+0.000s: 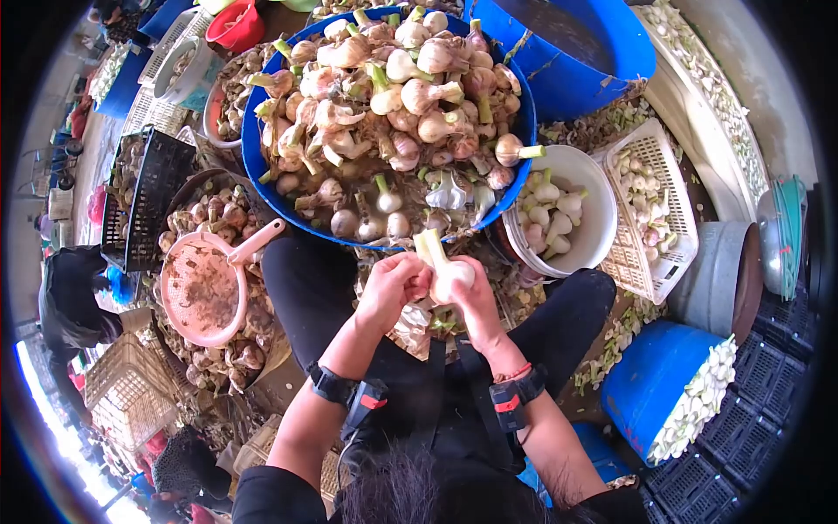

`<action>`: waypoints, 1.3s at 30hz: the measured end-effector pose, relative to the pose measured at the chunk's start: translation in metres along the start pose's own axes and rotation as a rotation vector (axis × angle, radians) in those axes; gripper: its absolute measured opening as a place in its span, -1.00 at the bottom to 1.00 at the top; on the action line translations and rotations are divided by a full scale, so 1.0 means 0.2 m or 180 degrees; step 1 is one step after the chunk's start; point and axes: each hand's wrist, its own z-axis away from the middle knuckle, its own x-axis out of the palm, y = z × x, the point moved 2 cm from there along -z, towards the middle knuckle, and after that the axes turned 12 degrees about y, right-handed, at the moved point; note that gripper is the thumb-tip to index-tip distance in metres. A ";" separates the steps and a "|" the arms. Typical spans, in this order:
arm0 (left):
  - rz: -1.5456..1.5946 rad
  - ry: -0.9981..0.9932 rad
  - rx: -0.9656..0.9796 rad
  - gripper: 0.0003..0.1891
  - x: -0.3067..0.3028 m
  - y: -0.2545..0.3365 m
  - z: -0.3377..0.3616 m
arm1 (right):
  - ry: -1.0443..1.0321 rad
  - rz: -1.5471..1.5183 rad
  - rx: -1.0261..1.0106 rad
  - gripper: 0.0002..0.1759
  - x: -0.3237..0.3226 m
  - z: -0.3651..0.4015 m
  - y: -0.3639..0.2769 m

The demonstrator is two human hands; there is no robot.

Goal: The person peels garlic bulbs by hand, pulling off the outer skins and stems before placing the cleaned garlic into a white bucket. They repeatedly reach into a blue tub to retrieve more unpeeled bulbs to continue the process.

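Right grip (472,302) closed round bulb (451,280), nearer hand. Long axis: stem (429,248) toward 11 o'clock. Left grip (394,283) curled, bulb at its 3 o'clock; can't tell its hold. Tub (251,144) at 12.

A garlic-processing workshop, busy and set up for bulk work.
A big blue tub (529,113) heaped with garlic bulbs (393,96), a white bucket (602,210) and a cream slatted crate (685,240) of paler ones, and a blue drum (642,375) brimming with white garlic (698,402) show quantities far beyond a home kitchen; black plastic crates (733,463) stand by the drum, stripped scraps (608,341) litter the floor, and other people, one in dark clothing (74,297), are among more baskets at the left.
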 end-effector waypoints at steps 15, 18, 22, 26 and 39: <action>-0.0288 -0.0329 0.0972 -0.72 0.09 0.01 0.06 | -0.0606 -0.0925 0.1322 -0.43 -0.05 0.03 -0.05; -0.0331 -0.0753 0.0358 -0.81 0.12 0.08 0.12 | -0.0904 -0.0810 0.1147 -0.41 -0.08 0.05 -0.03; 0.0095 -0.0564 0.0412 -0.86 0.05 0.04 0.09 | -0.0772 -0.0658 0.1160 -0.37 -0.03 0.06 -0.10; -0.0154 -0.0229 0.0680 -0.90 0.10 -0.01 0.11 | -0.0343 0.0148 0.0251 -0.30 -0.07 0.01 -0.06; -0.3150 -0.0062 0.2961 -0.72 0.10 0.16 0.24 | -0.0610 0.0461 -0.0209 -0.30 -0.07 0.01 -0.14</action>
